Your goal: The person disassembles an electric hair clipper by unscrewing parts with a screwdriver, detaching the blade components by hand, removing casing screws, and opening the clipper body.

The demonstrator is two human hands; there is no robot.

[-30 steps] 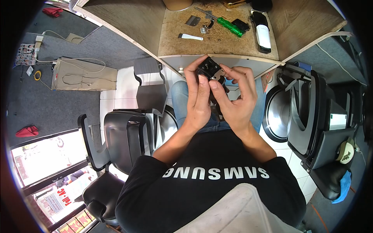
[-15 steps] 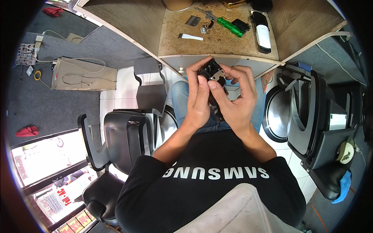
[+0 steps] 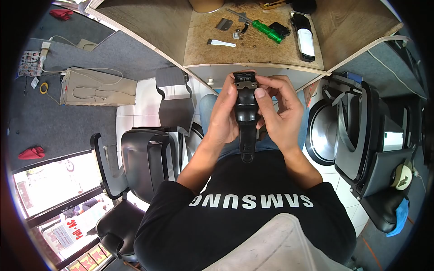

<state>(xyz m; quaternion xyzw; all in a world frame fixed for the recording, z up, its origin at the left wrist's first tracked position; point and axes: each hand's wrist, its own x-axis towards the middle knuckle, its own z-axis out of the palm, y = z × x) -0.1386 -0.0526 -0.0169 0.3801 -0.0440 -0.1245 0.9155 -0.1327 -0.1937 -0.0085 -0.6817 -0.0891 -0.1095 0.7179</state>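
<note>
A black hair clipper [image 3: 247, 113] is held over my lap, its head pointing away from me and its long body toward my shirt. The metal plate at its head shows, with the blade seat exposed. My left hand [image 3: 222, 113] is closed along the clipper's left side. On the other side, my right hand [image 3: 281, 106] grips near the head, thumb against the casing and index finger by the metal plate. On the shelf beyond lie a flat metal blade [image 3: 224, 24], a small clear-and-metal part [image 3: 237, 34] and a green-handled screwdriver [image 3: 267, 31].
On the wooden shelf [image 3: 203, 56] are a white-handled brush [image 3: 222, 43], a white-and-black clipper [image 3: 305, 41] and a black part [image 3: 280, 29]. Barber chairs stand on both sides, a black one [image 3: 144, 158] at left and another [image 3: 357, 126] at right. A cardboard box [image 3: 97, 88] is farther left.
The clipper has been turned in my hands, so its full length now faces up and lies straight toward me. My right hand has shifted slightly right and my left hand lower.
</note>
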